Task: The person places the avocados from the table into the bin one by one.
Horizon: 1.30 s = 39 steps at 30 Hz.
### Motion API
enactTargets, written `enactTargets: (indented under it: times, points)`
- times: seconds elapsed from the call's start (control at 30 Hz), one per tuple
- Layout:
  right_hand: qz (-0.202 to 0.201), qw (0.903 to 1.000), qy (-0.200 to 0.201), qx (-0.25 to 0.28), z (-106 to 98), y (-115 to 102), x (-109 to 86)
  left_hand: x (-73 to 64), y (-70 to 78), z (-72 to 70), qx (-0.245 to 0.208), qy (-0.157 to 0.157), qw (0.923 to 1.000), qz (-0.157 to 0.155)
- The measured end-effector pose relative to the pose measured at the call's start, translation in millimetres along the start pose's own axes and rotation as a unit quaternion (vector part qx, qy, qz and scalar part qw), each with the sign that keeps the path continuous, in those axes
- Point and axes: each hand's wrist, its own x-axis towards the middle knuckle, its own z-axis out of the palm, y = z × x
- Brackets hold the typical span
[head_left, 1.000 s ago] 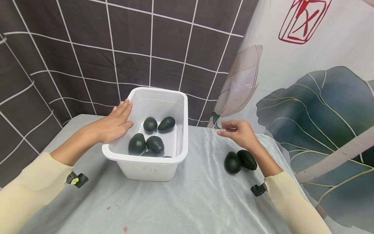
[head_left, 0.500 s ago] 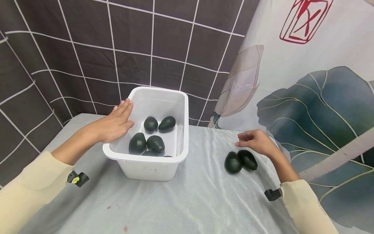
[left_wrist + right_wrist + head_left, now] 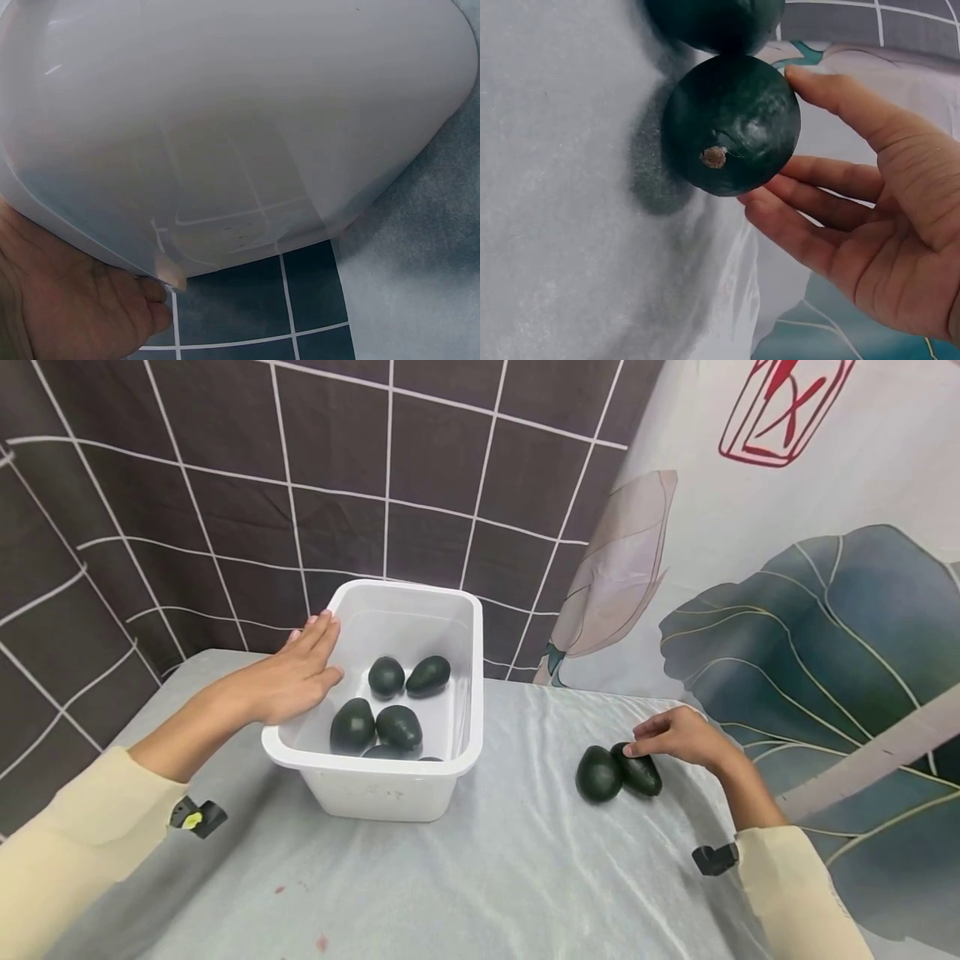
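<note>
My left hand [image 3: 296,675] rests with straight fingers on the left rim of a white plastic tub [image 3: 378,792]. Its palm shows against the tub's outer wall [image 3: 225,165] in the left wrist view. Several dark green avocados [image 3: 399,728] lie inside, some partly hidden by the front rim. On the right, two more avocados lie side by side on the cloth. My right hand [image 3: 678,735] pinches the right one [image 3: 639,774], thumb on one side and fingers round the other, its stem end [image 3: 714,157] facing the wrist camera. The other avocado [image 3: 598,775] touches it.
A pale grey-blue cloth [image 3: 480,885] with a few reddish spots covers the table. Behind the tub hangs a dark curtain [image 3: 337,460] with white grid lines. A leaf-patterned white curtain [image 3: 750,543] hangs along the right side.
My right hand has moved right and down from beside the tub onto the right avocado and now pinches it. The left hand and the tub have stayed in place.
</note>
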Motion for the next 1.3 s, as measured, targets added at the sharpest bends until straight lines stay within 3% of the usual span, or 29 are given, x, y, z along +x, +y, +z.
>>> enactTargets:
  times: [0.27, 0.6, 0.83, 1.3]
  points:
    - [0.031, 0.9964, -0.056, 0.055, -4, 3, -2.6, 0.8, 0.4, -1.0, 0.003, 0.004, 1.0000, 0.001]
    - [0.063, 0.9917, -0.104, 0.044, -8, 6, -3.5, 1.3, 0.5, -1.4, 0.004, 0.004, 1.0000, 0.001]
    - [0.046, 0.9951, -0.070, 0.052, -5, 7, -2.3, 1.4, 0.3, -0.2, -0.001, 0.002, 1.0000, -0.002]
    - [0.057, 0.9972, 0.029, 0.040, -6, -5, 13.1, 0.2, -0.5, 0.3, -0.002, 0.002, 1.0000, -0.004]
